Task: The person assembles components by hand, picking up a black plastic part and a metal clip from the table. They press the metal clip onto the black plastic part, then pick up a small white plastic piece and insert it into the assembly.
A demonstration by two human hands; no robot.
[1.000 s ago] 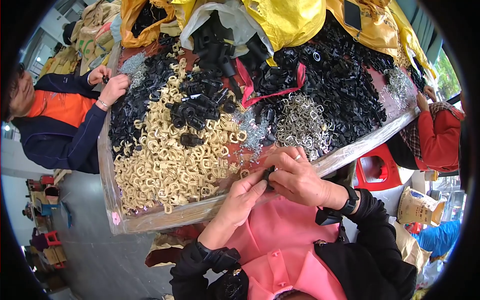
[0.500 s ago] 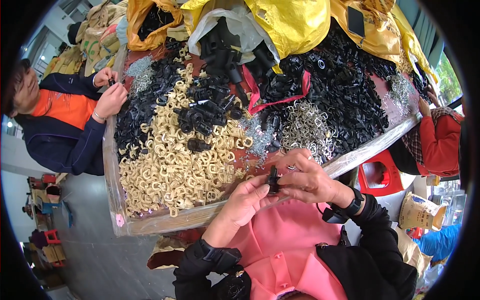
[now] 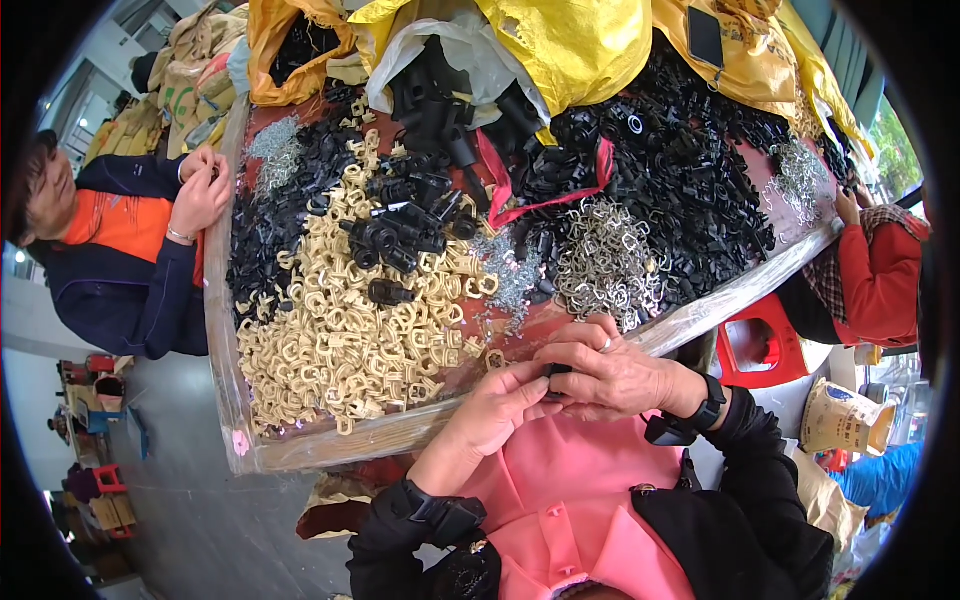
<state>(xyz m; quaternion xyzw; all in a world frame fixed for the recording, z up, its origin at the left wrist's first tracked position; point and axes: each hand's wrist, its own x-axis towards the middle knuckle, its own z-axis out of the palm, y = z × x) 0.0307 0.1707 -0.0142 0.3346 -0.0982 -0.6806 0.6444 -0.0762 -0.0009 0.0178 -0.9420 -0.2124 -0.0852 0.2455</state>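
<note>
Here; white bag (image 3: 470, 50): black tubes (image 3: 425, 102); orange bag (image 3: 264, 60): black parts (image 3: 304, 45); both hands (image 3: 490, 412) (image 3: 612, 378): gripping black piece (image 3: 556, 369)

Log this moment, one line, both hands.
left hand: holds black part | right hand: same part | part: mostly hidden by fingers | ahead: metal hooks | ahead-left: beige rings

The right hand (image 3: 612, 374) now closes against the left hand (image 3: 498, 410), mostly hiding the black part (image 3: 557, 370) that showed upright between them.
</note>
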